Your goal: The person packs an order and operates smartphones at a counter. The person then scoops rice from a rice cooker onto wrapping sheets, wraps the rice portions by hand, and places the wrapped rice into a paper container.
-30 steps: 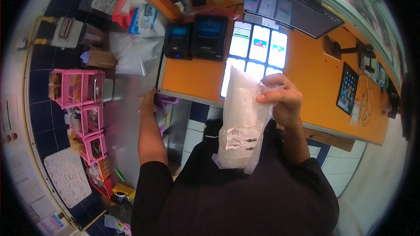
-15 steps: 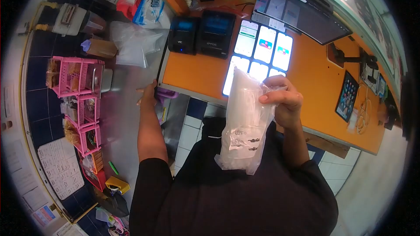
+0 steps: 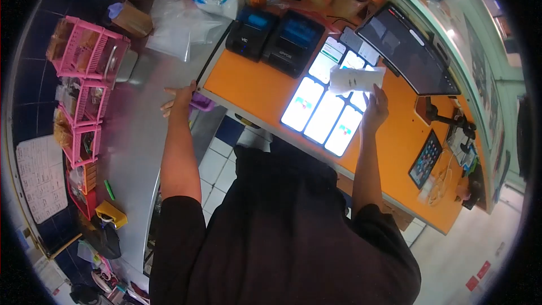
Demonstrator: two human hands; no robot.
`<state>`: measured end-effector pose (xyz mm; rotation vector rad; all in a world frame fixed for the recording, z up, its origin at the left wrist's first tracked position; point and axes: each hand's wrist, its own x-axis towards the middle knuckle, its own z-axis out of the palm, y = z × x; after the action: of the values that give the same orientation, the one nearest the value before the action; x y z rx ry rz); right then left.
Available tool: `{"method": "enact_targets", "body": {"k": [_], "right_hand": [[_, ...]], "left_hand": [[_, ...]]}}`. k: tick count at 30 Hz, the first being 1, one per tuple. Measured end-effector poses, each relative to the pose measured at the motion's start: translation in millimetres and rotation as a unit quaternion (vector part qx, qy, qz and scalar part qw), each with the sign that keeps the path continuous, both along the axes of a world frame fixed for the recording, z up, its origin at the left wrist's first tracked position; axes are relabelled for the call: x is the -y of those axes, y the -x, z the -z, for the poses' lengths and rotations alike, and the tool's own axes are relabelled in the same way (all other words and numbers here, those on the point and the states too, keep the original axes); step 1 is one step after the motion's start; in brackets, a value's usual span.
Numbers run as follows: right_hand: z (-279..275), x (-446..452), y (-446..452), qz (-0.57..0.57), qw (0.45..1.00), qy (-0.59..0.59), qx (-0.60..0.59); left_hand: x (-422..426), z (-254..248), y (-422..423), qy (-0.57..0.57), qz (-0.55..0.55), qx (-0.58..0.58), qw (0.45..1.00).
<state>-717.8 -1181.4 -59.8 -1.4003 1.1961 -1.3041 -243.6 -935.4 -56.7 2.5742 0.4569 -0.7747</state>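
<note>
Packet [image 3: 357, 81]: thin, pale plastic film, creased, slight sheen. Orange surface [image 3: 248, 85]: smooth, laminate-like, satin. Grey surface [image 3: 135, 152]: metal, smooth, with soft blurred reflections. Clear bag [image 3: 183, 25]: transparent plastic, crinkled, glossy highlights along the folds. Pink baskets [image 3: 87, 55]: moulded plastic, slotted walls. Two printers [image 3: 293, 45]: black plastic casings, mostly matt, with glossier upper panels. Phones [image 3: 324, 114]: flat, smooth, glass-like faces, lit. Monitor [image 3: 407, 51]: dark, smooth screen with faint sheen. Shirt [image 3: 293, 237]: black cloth, matt, softly folded. Floor tiles [image 3: 217, 164]: smooth, pale, apparently glazed. Wall sheet [image 3: 40, 181]: white, paper-like, flat.
</note>
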Motion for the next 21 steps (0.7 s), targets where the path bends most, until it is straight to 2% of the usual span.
{"method": "enact_targets", "body": {"k": [2, 6, 9, 11, 12, 14, 16, 18, 19, 20, 21], "right_hand": [[-7.9, 11.8, -5.5, -0.015, 0.999, -0.026, 0.015], [-31.4, 3.3, -37.2, -0.118, 0.963, -0.226, 0.085], [-28.1, -20.7, -51.7, -0.19, 0.951, -0.223, 0.098], [-36.9, -36.5, -55.3, -0.344, 0.921, -0.128, 0.133], [-45.5, -42.9, -57.6, -0.336, 0.922, -0.135, 0.138], [-69.8, -51.2, -62.2, -0.397, 0.914, -0.062, 0.06], [-87.3, -62.0, -63.9, -0.39, 0.912, -0.069, 0.104], [-93.2, -62.6, -52.2, -0.402, 0.912, -0.059, 0.054], [-87.1, -63.8, -42.9, -0.381, 0.92, -0.071, 0.055], [-81.1, -65.2, -29.2, -0.369, 0.926, -0.063, 0.052], [-74.9, -67.1, -10.6, -0.304, 0.948, -0.097, -0.018]], "left_hand": [[-2.5, 13.2, -7.8, 0.016, 0.01, 0.006, 1.0], [-17.0, 47.5, -23.9, 0.034, 0.001, 0.023, 0.999], [-20.5, 78.3, -40.6, 0.068, -0.007, 0.022, 0.997], [-27.7, 87.5, -47.7, 0.078, 0.004, 0.021, 0.997], [-30.9, 84.6, -48.0, 0.079, 0.011, 0.021, 0.997], [-32.3, 70.0, -46.4, 0.07, 0.006, 0.001, 0.998], [-23.7, 50.8, -41.0, 0.069, 0.006, -0.018, 0.997], [-24.8, 65.3, -48.6, 0.077, 0.021, -0.028, 0.996], [-42.1, 105.0, -70.6, 0.125, 0.011, -0.012, 0.992], [-37.0, 103.2, -66.6, 0.154, -0.01, -0.007, 0.988], [-31.1, 99.8, -61.8, 0.182, -0.031, -0.003, 0.983]]}}
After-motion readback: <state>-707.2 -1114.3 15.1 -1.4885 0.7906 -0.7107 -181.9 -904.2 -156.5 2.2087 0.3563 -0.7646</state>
